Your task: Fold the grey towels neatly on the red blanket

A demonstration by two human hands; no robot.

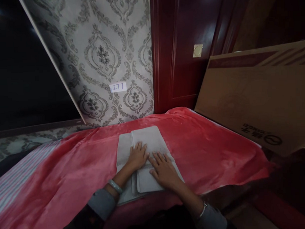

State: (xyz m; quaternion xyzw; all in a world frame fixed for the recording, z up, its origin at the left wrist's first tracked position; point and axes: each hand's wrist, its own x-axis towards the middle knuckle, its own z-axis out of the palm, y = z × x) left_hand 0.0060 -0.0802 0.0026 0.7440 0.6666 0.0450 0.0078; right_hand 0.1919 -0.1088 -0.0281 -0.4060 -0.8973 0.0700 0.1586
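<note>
A light grey piece of cloth [148, 138], folded over on itself, lies flat on a red plush blanket [205, 139]. Its right part is folded in layers, and a flatter strip shows along the left side. My left hand [138, 156] rests palm down on the upper folded layer with its fingers spread. Beside it, to the right and slightly lower, my right hand [164, 169] also presses flat on the cloth, fingers apart. The two hands nearly touch at the fingertips. Neither hand grips the fabric.
A large cardboard box [252, 97] leans at the right. A dark screen [28, 72] stands at the left by the patterned wall [102, 36], which bears a "277" label [118, 87]. Striped fabric [26, 169] shows at the blanket's left. Dark red panelling [182, 43] rises behind.
</note>
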